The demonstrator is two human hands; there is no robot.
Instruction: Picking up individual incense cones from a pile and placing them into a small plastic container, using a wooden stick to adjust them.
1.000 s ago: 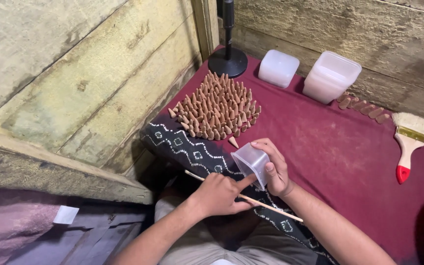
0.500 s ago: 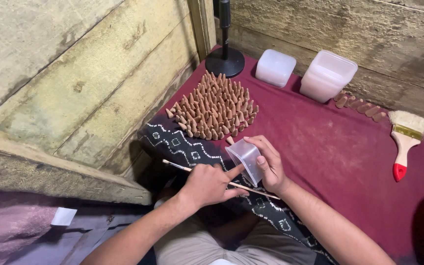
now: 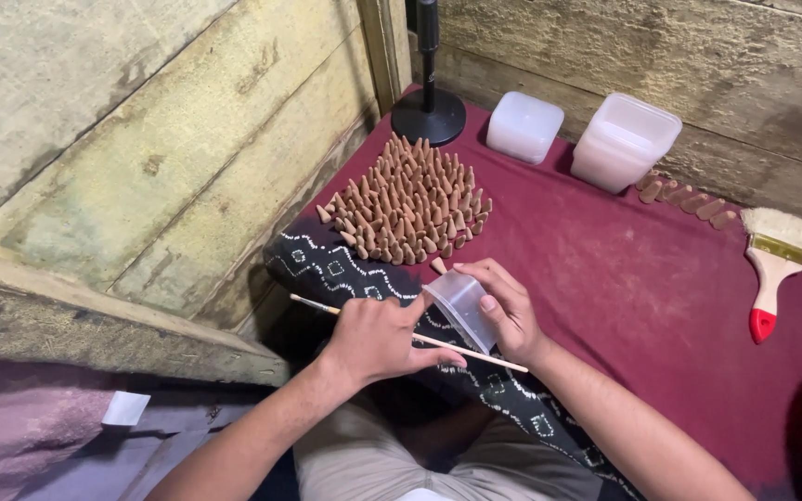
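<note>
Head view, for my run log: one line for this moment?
left hand: stick | right hand: clear cup | cones on cloth

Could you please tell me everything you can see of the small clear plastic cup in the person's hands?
The small clear plastic cup is translucent, thin-walled and roughly square in section with rounded corners. It is tilted on its side, above the patterned dark cloth at the edge of the maroon cloth. The right hand grips it with fingers wrapped over it, while the left hand holds a thin wooden stick crossing just beneath it. Its contents cannot be made out.
</note>
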